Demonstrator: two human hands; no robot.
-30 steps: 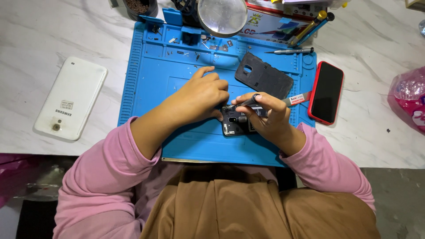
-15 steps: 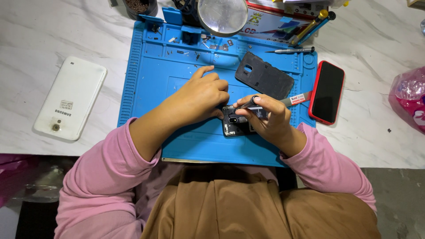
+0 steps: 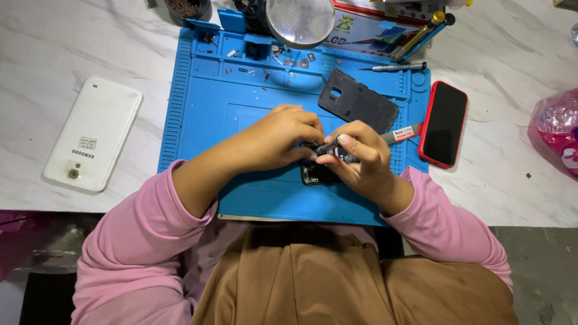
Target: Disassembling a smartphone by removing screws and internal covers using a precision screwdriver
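Where the two hands meet near the middle of the blue work mat [image 3: 198, 120], a small dark opened phone [image 3: 313, 174] lies flat on the mat, most of it hidden beneath them. Left hand [image 3: 274, 141]: fingers curled together and pressed down on the phone's upper part, holding it against the mat. Right hand [image 3: 361, 159]: fingers pinched around a slim grey tool [image 3: 337, 155] whose tip points toward the phone; the tip itself is covered by the fingers.

Just beyond the right hand, a dark phone back cover [image 3: 358, 102] lies tilted on the mat, near the hand but apart from it. A flat metal pry tool [image 3: 400, 133] juts out from behind the right hand toward the mat's right edge. A red-cased phone [image 3: 444, 123] rests screen up, straddling that right edge, close to the right hand. A white phone [image 3: 93, 141] lies face down on the marble table [image 3: 512, 186], well apart from the mat's left edge. A round magnifier [image 3: 300, 21] hangs over the mat's far edge, above small loose parts in the tray slots. Open mat remains to the left of the left forearm and along the near edge.
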